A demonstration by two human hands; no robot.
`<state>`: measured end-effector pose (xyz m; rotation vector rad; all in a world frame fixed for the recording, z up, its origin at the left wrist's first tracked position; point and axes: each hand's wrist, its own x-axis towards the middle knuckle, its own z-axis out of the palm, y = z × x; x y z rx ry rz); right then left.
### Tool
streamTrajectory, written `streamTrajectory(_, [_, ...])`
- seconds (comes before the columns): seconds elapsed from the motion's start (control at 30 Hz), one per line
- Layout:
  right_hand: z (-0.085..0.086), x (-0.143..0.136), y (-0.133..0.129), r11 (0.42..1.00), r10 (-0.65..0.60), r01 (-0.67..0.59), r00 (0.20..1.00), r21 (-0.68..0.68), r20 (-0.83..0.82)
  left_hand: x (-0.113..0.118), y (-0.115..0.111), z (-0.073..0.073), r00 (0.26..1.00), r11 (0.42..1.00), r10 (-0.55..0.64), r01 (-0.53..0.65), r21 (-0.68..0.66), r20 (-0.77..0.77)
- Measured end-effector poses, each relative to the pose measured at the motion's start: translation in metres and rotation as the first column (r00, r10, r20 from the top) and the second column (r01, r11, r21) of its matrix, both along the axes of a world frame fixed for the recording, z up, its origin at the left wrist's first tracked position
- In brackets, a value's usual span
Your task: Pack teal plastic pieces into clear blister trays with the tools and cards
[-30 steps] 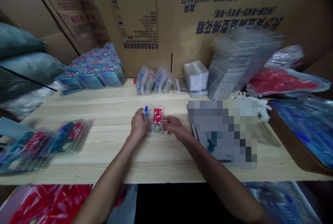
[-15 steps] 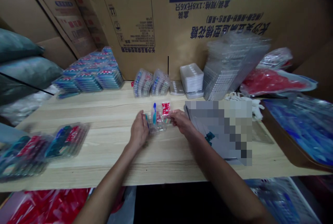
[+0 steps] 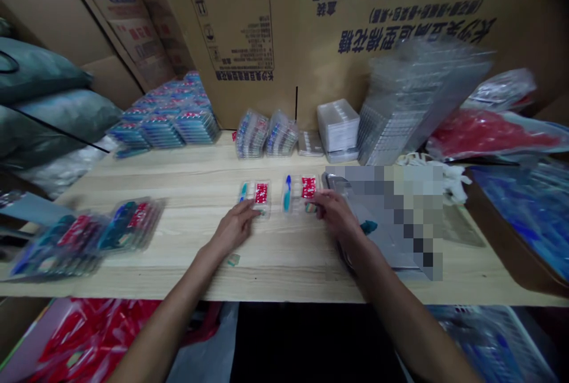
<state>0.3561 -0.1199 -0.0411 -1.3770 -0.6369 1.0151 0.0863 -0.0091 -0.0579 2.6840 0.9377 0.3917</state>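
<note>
Two clear plastic trays lie side by side on the wooden table. The left tray (image 3: 249, 192) holds a blue-and-teal stick-shaped piece and a red printed packet (image 3: 261, 193). In the right tray (image 3: 297, 205) are a similar blue-and-teal piece (image 3: 287, 193), a red packet (image 3: 309, 187) and a small greenish piece near my fingers. My left hand (image 3: 233, 226) grips the lower edge of the left tray, fingers bent. With its fingers pinched together, my right hand (image 3: 333, 210) holds the right tray's lower right side. A small greenish piece (image 3: 233, 259) lies on the table below my left hand.
Filled packs (image 3: 128, 226) are grouped at left, with blue-and-red stacks (image 3: 178, 122) behind. Loaded trays (image 3: 267, 137) and stacked empty clear trays (image 3: 400, 104) stand before a large carton (image 3: 249, 33). A grey tray (image 3: 386, 241) and a bin of blue pieces (image 3: 524, 211) are at right.
The trays, overlapping between my hands before, now lie apart side by side. My left hand is now lower, at its tray's lower edge. The small greenish piece on the table has come into view.
</note>
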Motion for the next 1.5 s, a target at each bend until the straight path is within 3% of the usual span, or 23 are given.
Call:
streamTrajectory(0.1, [0.003, 0.007, -0.010, 0.996, -0.088, 0.089, 0.990, 0.003, -0.113, 0.000, 0.009, 0.006, 0.999, 1.000, -0.013, 0.013, 0.009, -0.036])
streamTrajectory(0.17, [0.006, 0.010, -0.021, 0.997, -0.072, 0.068, 0.992, -0.043, -0.100, 0.005, 0.017, 0.013, 0.997, 1.000, -0.013, 0.014, 0.002, -0.082])
streamTrajectory(0.3, [0.006, 0.000, -0.047, 0.986, 0.125, -0.129, 0.991, -0.105, -0.043, 0.023, 0.028, 0.032, 0.954, 0.998, -0.002, -0.019, -0.065, -0.299])
streamTrajectory(0.47, [-0.012, -0.028, -0.059, 0.904, 0.374, -0.327, 0.916, -0.276, 0.142, 0.042, 0.027, 0.045, 0.883, 0.997, 0.005, -0.042, -0.068, -0.469])
streamTrajectory(0.53, [-0.016, -0.035, -0.055, 0.888, 0.434, -0.310, 0.811, -0.341, 0.393, 0.047, 0.026, 0.045, 0.876, 0.995, 0.034, -0.073, -0.064, -0.480])
streamTrajectory(0.63, [-0.010, -0.033, -0.036, 0.911, 0.413, -0.192, 0.448, -0.366, 0.793, 0.051, 0.027, 0.044, 0.869, 0.989, 0.076, -0.127, -0.072, -0.488])
streamTrajectory(0.7, [-0.002, -0.026, -0.016, 0.901, 0.433, -0.134, 0.235, -0.413, 0.870, 0.052, 0.027, 0.044, 0.868, 0.985, 0.102, -0.156, -0.072, -0.485])
streamTrajectory(0.8, [0.005, -0.016, 0.017, 0.864, 0.503, -0.110, 0.123, -0.492, 0.856, 0.051, 0.023, 0.044, 0.876, 0.982, 0.129, -0.178, -0.063, -0.464])
streamTrajectory(0.93, [-0.003, -0.015, 0.047, 0.854, 0.519, -0.117, 0.101, -0.508, 0.849, 0.047, 0.020, 0.038, 0.892, 0.983, 0.134, -0.175, -0.057, -0.432])
streamTrajectory(1.07, [-0.013, -0.016, 0.054, 0.848, 0.528, -0.122, 0.125, -0.515, 0.840, 0.041, 0.024, 0.034, 0.910, 0.990, 0.079, -0.118, -0.072, -0.408])
streamTrajectory(1.3, [-0.006, -0.021, 0.056, 0.863, 0.503, -0.192, 0.250, -0.467, 0.827, 0.044, 0.028, 0.041, 0.885, 0.995, 0.012, -0.055, -0.078, -0.466])
streamTrajectory(1.5, [0.007, -0.035, 0.050, 0.938, 0.345, -0.181, 0.387, -0.296, 0.855, 0.054, 0.028, 0.038, 0.872, 0.995, 0.017, -0.065, -0.082, -0.488])
